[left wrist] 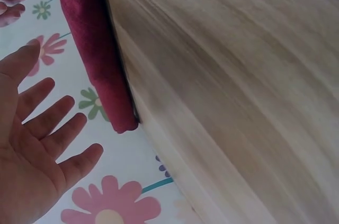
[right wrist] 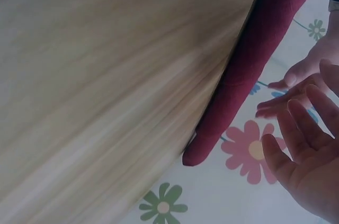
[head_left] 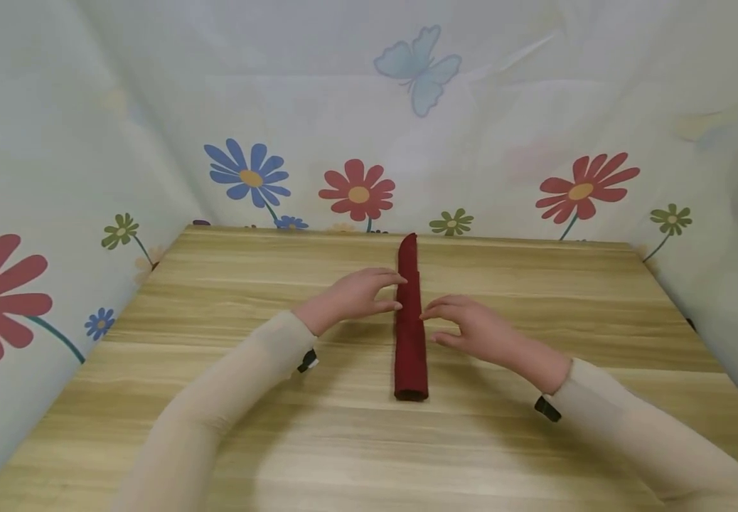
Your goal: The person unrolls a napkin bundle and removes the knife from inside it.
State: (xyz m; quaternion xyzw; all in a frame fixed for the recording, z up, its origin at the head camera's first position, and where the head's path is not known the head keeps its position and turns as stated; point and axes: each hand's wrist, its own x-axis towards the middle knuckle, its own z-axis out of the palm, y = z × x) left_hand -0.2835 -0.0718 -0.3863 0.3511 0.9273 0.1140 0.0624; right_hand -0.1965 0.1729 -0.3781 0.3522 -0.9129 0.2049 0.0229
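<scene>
A dark red cloth point(head_left: 410, 348), rolled into a long narrow tube, lies on the wooden table and points away from me. Its near end shows a rolled opening, and its far end tapers to a rounded tip. My left hand point(head_left: 355, 293) hovers at the left of the roll, fingers spread and loosely bent, fingertips overlapping its edge in the head view. On the other side, lower down, my right hand point(head_left: 474, 328) has its fingertips right by the roll's edge. Both wrist views show relaxed, separated fingers with nothing gripped; the red roll point(left wrist: 90, 49) stands apart from the left palm there.
The wood-grain table point(head_left: 228, 284) runs back to a pale curtain point(head_left: 318, 107) printed with flowers and a butterfly, which also hangs along both sides. Small dark wrist-camera mounts point(head_left: 308, 360) sit under the cream sleeves point(head_left: 241, 384).
</scene>
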